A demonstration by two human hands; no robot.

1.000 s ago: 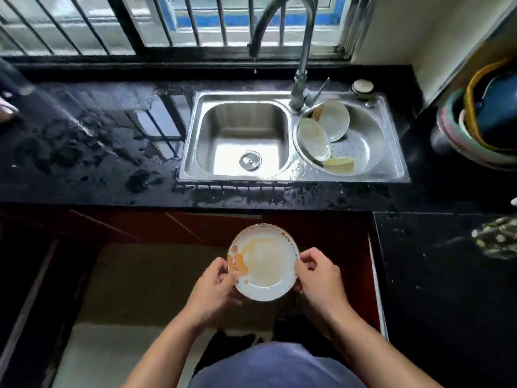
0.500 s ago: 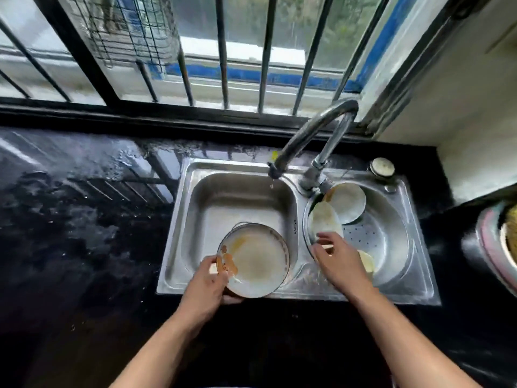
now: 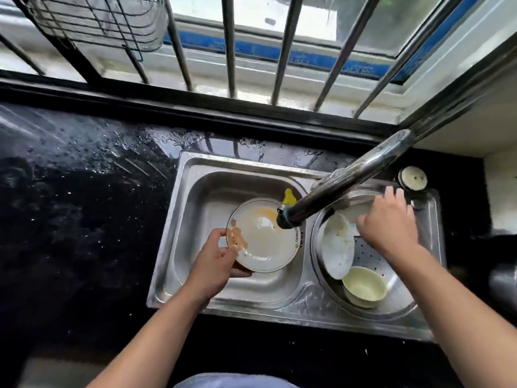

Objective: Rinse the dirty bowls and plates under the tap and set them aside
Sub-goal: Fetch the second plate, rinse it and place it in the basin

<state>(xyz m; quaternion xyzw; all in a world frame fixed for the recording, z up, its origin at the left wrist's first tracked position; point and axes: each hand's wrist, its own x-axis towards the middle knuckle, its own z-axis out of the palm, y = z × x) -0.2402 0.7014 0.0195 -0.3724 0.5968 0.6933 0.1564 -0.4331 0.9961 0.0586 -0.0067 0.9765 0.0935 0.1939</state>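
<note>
My left hand grips the near-left rim of a white plate smeared with orange sauce, holding it inside the left sink basin, just below the tap spout. No water stream is visible. My right hand reaches over the right basin toward the tap base, fingers spread, holding nothing; the handle is hidden behind it. In the right basin a white plate leans on edge, a pale yellow bowl sits near the front, and another plate lies partly under my hand.
A wet black countertop surrounds the steel sink. The curved tap neck arcs across the right basin. A round white cap sits at the sink's back right corner. Window bars and a wire rack stand behind.
The view moved closer over the sink. My left hand carried the dirty plate farther into the left basin under the spout. My right hand moved from the front plate back toward the tap base.
</note>
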